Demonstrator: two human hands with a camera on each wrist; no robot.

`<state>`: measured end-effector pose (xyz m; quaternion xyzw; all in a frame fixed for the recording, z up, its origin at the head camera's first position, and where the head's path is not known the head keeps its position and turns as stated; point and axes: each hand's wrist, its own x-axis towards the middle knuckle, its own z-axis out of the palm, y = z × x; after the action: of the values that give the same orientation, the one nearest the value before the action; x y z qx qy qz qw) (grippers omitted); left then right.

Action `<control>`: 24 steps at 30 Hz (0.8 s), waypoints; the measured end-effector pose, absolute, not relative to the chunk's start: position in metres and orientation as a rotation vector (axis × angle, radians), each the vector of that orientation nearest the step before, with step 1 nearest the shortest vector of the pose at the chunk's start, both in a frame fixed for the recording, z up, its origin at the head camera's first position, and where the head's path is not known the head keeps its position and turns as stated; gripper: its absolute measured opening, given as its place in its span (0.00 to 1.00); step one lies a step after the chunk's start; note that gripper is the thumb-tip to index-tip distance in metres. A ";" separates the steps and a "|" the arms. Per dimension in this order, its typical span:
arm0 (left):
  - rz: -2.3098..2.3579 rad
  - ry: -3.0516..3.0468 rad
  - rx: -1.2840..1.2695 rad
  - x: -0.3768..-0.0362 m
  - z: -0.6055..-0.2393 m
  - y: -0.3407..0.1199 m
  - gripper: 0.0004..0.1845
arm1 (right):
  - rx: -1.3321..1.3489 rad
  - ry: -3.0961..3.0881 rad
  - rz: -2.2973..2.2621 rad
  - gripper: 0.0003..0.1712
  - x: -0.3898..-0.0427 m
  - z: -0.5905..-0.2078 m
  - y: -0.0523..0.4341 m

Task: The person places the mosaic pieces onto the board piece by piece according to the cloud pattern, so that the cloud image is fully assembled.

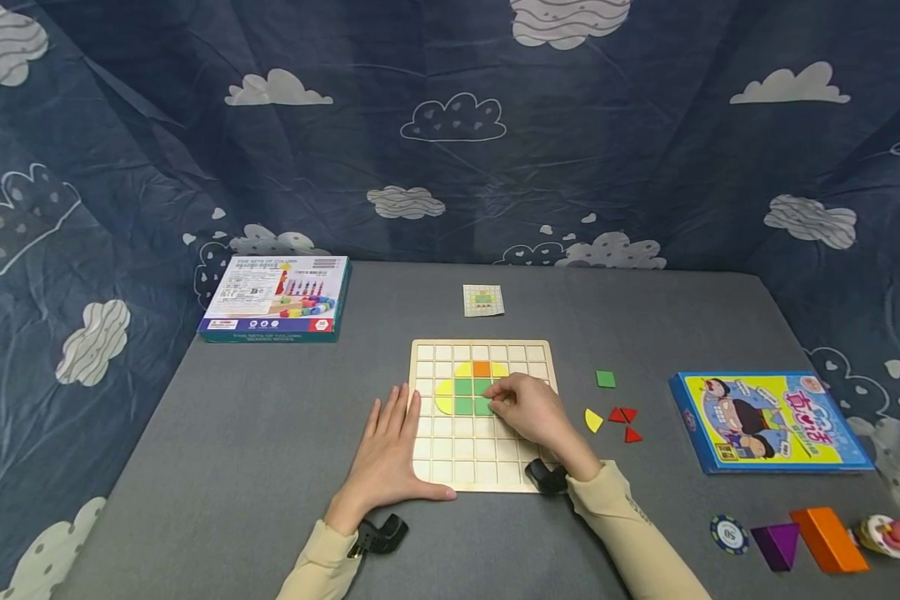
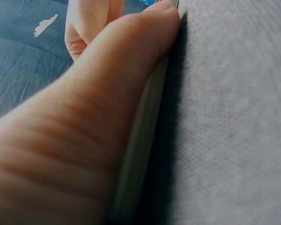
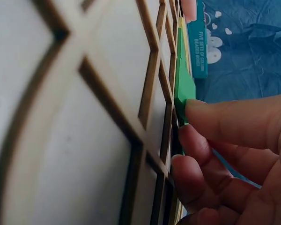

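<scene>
A wooden grid board lies on the grey table, with yellow curved pieces, an orange square and several green square tiles set in its upper cells. My left hand rests at the board's lower left corner, fingers straight along the left side, thumb by the front edge. Over the right part of the board, my right hand pinches a green tile between thumb and fingertips, at the right end of the green group. Its fingers partly hide the cells there.
Right of the board lie a green square, a yellow piece and red triangles. Behind it is a pattern card. Boxes stand left and right. A chip, blocks and a figurine sit front right.
</scene>
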<state>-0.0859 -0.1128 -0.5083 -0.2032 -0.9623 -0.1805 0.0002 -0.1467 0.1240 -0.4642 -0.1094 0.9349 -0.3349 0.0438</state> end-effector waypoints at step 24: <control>-0.574 -3.024 -0.639 -0.087 -0.510 -0.113 0.76 | -0.385 2.880 -0.980 0.02 -0.147 -0.463 0.129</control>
<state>-0.0870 -0.1131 -0.5096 -0.2032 -0.9620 -0.1827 -0.0011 -0.1469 0.1293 -0.4632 -0.1255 0.9385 -0.3194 0.0376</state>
